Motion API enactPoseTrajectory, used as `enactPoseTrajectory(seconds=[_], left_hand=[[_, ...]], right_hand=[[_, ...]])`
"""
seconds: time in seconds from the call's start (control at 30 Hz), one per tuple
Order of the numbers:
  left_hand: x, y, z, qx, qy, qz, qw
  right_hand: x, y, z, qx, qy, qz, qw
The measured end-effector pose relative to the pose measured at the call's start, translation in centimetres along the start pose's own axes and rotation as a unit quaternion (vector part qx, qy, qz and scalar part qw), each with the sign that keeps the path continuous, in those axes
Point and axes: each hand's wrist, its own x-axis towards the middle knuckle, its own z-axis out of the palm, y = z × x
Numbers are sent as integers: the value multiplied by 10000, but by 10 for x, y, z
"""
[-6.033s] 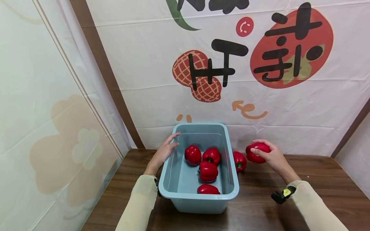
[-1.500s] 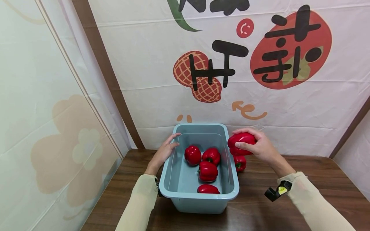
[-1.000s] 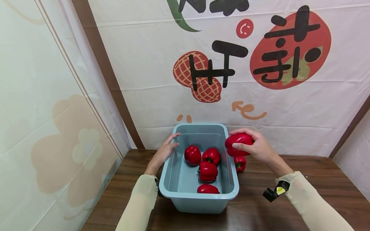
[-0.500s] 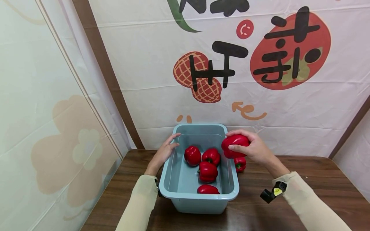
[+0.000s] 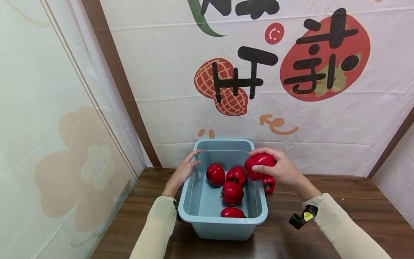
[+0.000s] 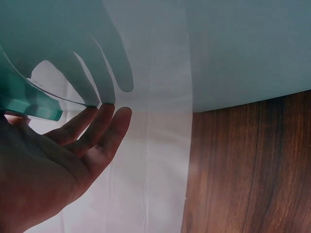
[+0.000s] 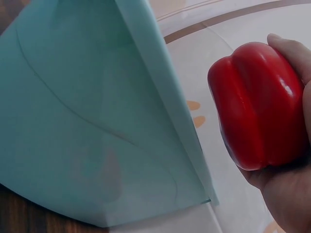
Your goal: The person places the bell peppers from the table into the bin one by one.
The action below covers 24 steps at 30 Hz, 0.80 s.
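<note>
A light-blue plastic basin stands on the table with several red bell peppers inside. My left hand holds its left rim; in the left wrist view the fingertips of that hand touch the outer wall. With thumb and fingers around it, my right hand grips another red bell pepper above the basin's right rim. The right wrist view shows this held bell pepper close up, beside the basin wall. One more bell pepper lies outside the basin, partly hidden below the right hand.
Dark wood-grain table extends on both sides of the basin. Behind it hangs a white printed cloth, close to the basin's far end. A pale cloth wall rises at the left.
My right hand has carried its bell pepper leftward from the table's right side to above the basin's right rim, sinking slightly lately. The left hand and the basin have stayed in place.
</note>
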Motion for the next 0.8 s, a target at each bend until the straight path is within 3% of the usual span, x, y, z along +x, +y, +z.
enactPoseTrajectory(seconds=[0.8], left_hand=[[0,0,0,25,75,-16,10000]], right_hand=[[3,-2,8,-53,-183,-34,9998]])
